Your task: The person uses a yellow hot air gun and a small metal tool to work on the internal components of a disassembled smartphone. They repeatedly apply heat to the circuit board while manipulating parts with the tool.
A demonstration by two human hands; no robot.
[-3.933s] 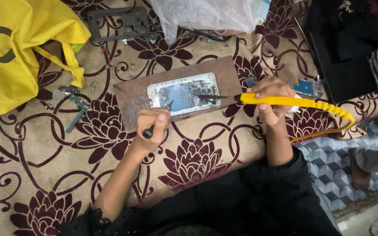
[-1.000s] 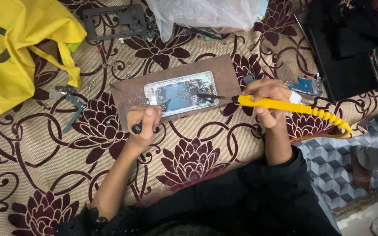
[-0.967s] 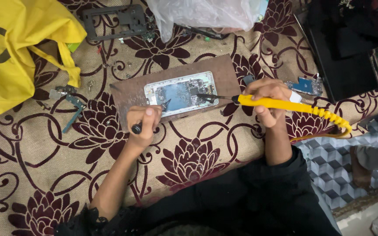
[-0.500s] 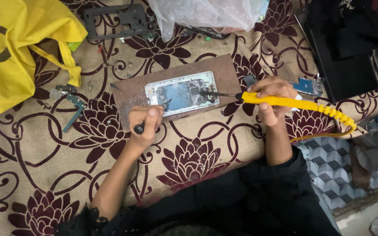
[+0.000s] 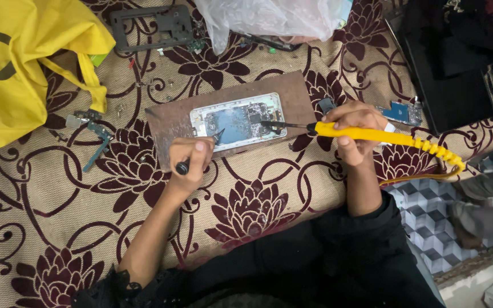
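left hand (image 5: 189, 162): fingers closed around tweezers (image 5: 201, 153) | right hand (image 5: 354, 128): fingers gripping yellow soldering iron (image 5: 372, 136), tip on opened phone (image 5: 238, 120) | phone on brown board (image 5: 169, 120)

Floor covering: beige carpet (image 5: 41, 228) with dark maroon flower and scroll pattern, filling most of the view. Lower right: a patch of grey-and-white cube-patterned mat (image 5: 423, 222) beside the carpet's edge. Beyond it, bottom right corner, a pale bare floor (image 5: 475, 285). Light soft and even, no hard shadows.
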